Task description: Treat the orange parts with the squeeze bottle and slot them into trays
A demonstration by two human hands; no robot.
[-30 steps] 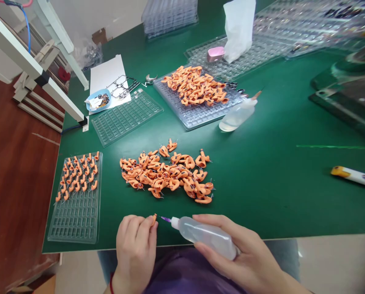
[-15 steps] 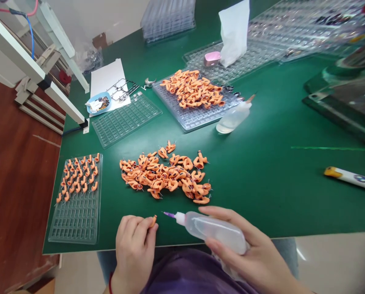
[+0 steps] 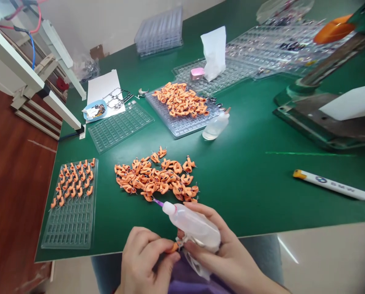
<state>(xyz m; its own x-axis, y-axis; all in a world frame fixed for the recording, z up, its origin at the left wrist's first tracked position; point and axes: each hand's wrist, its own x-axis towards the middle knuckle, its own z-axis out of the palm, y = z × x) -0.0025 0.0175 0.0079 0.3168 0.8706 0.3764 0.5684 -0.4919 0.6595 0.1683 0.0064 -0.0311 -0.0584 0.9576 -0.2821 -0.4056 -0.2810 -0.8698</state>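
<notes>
At the table's front edge my left hand (image 3: 148,259) pinches a small orange curved piece (image 3: 173,247) between thumb and fingers. My right hand (image 3: 222,249) is wrapped round a clear squeeze bottle (image 3: 196,224) with a purple needle tip, pointing up and left. A crumpled white tissue (image 3: 194,259) is also in my right hand, below the bottle, and touches the orange piece. Just beyond lies a loose pile of orange pieces (image 3: 158,177). To the left, a clear tray (image 3: 67,232) holds rows of orange pieces in its far half.
Another orange heap (image 3: 182,100) lies on stacked trays (image 3: 186,130), beside a second bottle (image 3: 215,127). An unfilled tray (image 3: 119,126) and a blue dish (image 3: 89,119) are at the back left. A white marker (image 3: 332,184) and a metal stand (image 3: 326,118) are at right.
My hands have come together, the left moving right and the right moving left. The tissue now touches the orange piece, and the bottle tip points further up. The camera view has shifted.
</notes>
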